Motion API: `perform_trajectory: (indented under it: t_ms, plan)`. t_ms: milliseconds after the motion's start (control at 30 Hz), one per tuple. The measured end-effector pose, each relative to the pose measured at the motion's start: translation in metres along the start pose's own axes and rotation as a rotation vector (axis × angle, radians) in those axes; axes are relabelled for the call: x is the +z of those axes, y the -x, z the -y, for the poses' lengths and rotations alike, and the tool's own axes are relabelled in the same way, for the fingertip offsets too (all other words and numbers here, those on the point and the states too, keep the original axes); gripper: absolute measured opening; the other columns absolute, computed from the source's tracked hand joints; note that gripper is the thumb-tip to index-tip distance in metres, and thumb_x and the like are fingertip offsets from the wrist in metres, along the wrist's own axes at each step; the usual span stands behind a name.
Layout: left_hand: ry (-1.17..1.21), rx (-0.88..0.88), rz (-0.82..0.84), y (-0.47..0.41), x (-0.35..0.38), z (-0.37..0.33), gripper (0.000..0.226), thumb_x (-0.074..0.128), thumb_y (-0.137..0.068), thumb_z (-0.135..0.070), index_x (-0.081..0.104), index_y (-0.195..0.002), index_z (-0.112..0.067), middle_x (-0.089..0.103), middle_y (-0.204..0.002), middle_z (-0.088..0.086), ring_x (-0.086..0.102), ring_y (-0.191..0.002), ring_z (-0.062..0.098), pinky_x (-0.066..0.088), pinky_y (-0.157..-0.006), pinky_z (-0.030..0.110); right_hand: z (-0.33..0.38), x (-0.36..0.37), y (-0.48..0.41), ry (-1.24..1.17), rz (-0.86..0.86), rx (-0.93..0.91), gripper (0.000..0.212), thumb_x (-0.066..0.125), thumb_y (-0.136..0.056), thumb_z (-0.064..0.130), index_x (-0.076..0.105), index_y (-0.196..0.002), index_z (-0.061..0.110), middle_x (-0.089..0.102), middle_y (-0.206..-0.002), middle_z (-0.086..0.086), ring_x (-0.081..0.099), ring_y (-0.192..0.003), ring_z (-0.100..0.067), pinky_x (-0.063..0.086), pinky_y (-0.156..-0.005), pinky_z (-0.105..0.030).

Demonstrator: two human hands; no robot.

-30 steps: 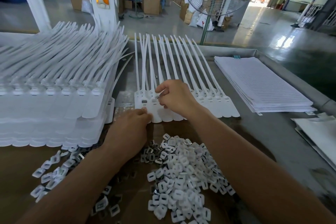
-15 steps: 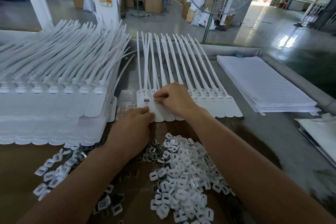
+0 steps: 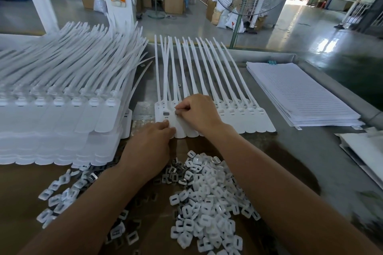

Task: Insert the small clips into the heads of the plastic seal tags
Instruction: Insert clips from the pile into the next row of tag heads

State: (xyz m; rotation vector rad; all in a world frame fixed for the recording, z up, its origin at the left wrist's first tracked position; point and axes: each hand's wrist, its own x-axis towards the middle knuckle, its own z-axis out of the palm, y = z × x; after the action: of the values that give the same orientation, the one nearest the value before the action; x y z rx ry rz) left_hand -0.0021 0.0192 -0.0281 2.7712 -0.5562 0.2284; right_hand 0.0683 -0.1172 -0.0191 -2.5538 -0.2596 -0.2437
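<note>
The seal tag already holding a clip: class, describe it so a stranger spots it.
Start at the flat row of tags mid-table, behind the clip pile. Take the leftmost tag, beside the right hand; only its head shows a grey insert.

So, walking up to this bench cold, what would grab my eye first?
Probably the big stack of white seal tags filling the left side, their long tails fanning away. Next, the heap of small clips at the near edge between the forearms, and just beyond it the right hand pinching a clip at a tag head in the flat row of tags while the left hand presses that row's near edge.
</note>
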Motion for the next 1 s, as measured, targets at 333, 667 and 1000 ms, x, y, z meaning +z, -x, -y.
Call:
perform_trajectory:
  t_ms: [333,667,1000]
  plan:
    - [0.008,0.007,0.006,0.000,-0.001,0.000,0.037,0.037,-0.090,-0.014,0.058,-0.120,-0.017,0.054,-0.126,0.005,0.048,-0.115,0.020,0.039,-0.094,0.030,0.005,0.001,0.003,0.049,-0.032,-0.031,0.016,0.059,-0.088,0.014,0.073,-0.094,0.010,0.070,-0.100,-0.003,0.062,-0.095,-0.015,0.040,-0.079,-0.018]
    - [0.031,-0.004,-0.003,0.002,-0.001,-0.001,0.034,0.041,-0.090,-0.014,0.060,-0.118,-0.016,0.052,-0.132,0.007,0.049,-0.117,0.023,0.040,-0.095,0.032,0.000,-0.008,0.021,0.345,0.135,-0.210,0.039,0.048,-0.090,0.001,0.055,-0.127,0.013,0.047,-0.111,-0.012,0.045,-0.104,-0.024,0.041,-0.081,-0.030]
    - [0.079,0.009,0.004,0.001,-0.002,0.000,0.036,0.043,-0.086,-0.018,0.063,-0.116,-0.020,0.052,-0.132,0.006,0.049,-0.117,0.021,0.037,-0.095,0.028,0.022,-0.049,0.045,0.002,0.447,-0.142,0.015,0.068,-0.080,0.018,0.072,-0.094,0.016,0.070,-0.092,0.002,0.061,-0.079,-0.004,0.049,-0.076,-0.017]
